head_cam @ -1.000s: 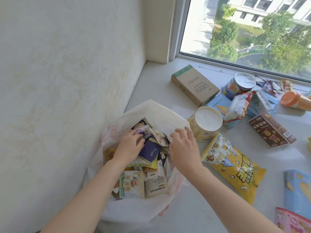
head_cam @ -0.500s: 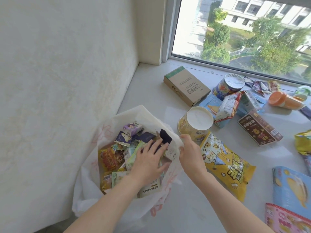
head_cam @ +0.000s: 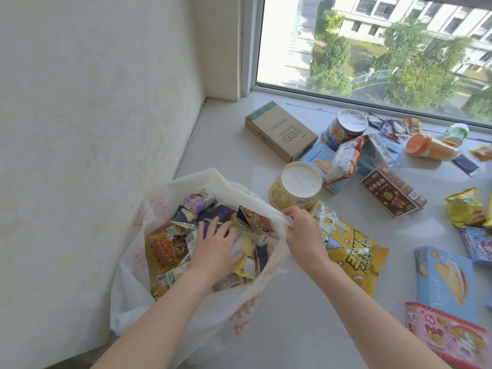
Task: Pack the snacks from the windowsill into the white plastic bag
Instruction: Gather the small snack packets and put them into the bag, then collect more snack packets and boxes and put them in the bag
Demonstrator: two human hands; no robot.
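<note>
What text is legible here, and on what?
"YUO…", rest covered: light blue box.
Chinese print, too blurred to read: cardboard box, dark brown box, yellow bag, red marks on the white plastic bag.
Small packets: too small to read.

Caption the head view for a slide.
Left hand presses snacks down inside the white bag while right hand pinches its rim.

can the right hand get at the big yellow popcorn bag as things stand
Probably yes, once freed: the right hand pinches the white bag's rim, and the yellow popcorn bag lies flat directly beside it, its top uncovered.
</note>
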